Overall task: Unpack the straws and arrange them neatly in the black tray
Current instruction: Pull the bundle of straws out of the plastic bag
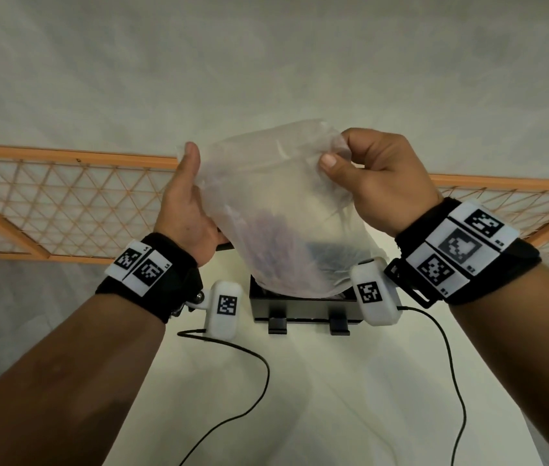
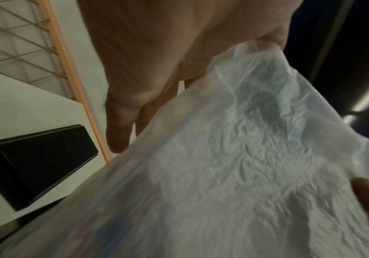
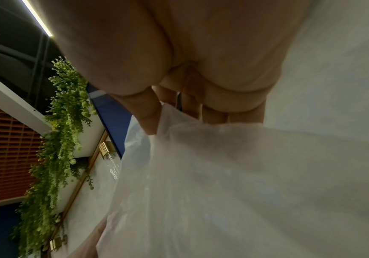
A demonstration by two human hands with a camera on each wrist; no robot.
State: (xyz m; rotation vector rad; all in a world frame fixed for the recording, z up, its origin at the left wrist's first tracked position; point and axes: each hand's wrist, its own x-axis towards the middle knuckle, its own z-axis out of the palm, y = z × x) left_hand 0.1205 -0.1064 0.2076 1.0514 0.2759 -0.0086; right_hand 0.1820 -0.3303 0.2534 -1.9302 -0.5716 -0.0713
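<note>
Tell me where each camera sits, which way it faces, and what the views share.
Head: on the head, facing forward and down at the translucent white plastic bag over the black rectangular tray; left hand, right hand and both forearms show.
Left wrist: looks along the left hand at bag and tray.
Right wrist: looks along the right hand at the bag.
Shared: the bag throughout.

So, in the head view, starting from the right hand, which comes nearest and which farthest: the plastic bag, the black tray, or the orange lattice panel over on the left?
1. Plastic bag: pinched in the right hand, at its top edge.
2. Black tray: below the bag, on the white table.
3. Orange lattice panel: far left, beyond the left hand.
</note>
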